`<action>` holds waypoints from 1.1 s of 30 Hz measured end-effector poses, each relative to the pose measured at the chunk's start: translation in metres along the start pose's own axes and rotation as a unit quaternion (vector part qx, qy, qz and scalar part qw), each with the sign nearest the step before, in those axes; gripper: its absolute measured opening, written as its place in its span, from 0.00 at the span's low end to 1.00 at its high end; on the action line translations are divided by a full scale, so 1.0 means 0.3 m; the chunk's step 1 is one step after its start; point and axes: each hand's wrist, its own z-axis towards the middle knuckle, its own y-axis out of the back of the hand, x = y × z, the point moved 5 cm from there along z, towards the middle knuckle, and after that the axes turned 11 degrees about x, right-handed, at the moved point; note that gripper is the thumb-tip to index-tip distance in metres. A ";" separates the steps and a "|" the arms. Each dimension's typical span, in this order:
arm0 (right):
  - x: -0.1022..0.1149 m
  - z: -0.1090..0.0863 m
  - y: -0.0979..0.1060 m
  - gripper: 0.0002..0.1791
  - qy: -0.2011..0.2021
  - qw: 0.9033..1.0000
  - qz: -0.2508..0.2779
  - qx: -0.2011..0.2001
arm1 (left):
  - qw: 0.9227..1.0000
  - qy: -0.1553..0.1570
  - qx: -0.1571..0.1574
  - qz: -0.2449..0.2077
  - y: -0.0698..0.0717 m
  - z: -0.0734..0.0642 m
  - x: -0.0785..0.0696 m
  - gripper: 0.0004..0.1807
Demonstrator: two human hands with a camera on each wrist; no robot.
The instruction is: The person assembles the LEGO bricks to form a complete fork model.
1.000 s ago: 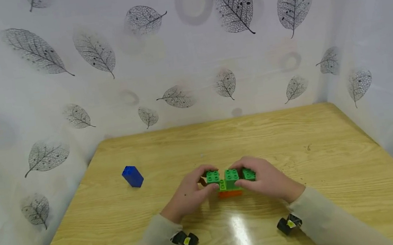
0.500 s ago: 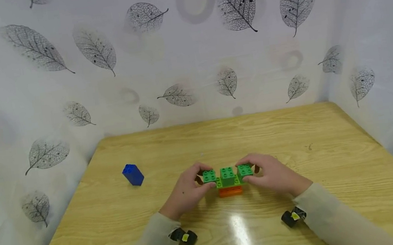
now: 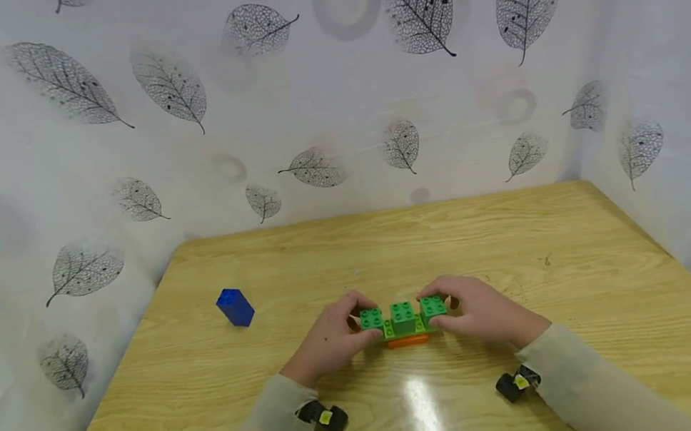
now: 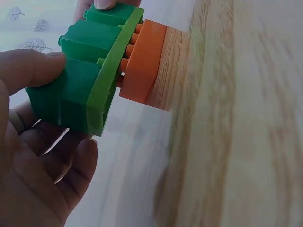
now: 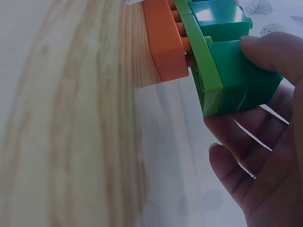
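Observation:
Three green bricks stand in a row on a light green plate (image 4: 112,66): a left brick (image 3: 370,319), a middle brick (image 3: 403,319) and a right brick (image 3: 433,306). My left hand (image 3: 332,336) pinches the left brick between thumb and fingers. At the other end, my right hand (image 3: 483,311) pinches the right brick the same way. Under the plate, an orange brick (image 4: 143,61) rests on the table. Its studs show in a narrow gap beneath the plate in both wrist views, and the plate's ends overhang it. Whether any studs engage I cannot tell.
A tall blue brick (image 3: 236,308) stands upright on the wooden table (image 3: 300,264), left of the hands. A white leaf-patterned cloth (image 3: 331,102) hangs behind the table and along both sides. Each wrist wears a black strap with a small device.
One second ago the right brick sat apart from the middle one at the right hand; it then lined up with the row. Since then, the plate has come down closer to the orange brick.

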 end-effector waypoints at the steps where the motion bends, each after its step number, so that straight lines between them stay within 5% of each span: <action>1: 0.000 -0.001 -0.001 0.23 -0.002 1.000 0.003 0.002 | 1.000 0.002 0.004 0.000 -0.001 0.000 0.002 0.17; 16: 0.005 0.007 -0.008 0.19 -0.015 0.999 -0.004 0.033 | 0.998 0.044 0.034 0.031 0.000 -0.001 -0.012 0.15; 33: -0.016 -0.003 -0.010 0.23 -0.047 0.998 0.002 0.030 | 0.997 0.059 0.027 0.049 -0.003 0.019 -0.004 0.17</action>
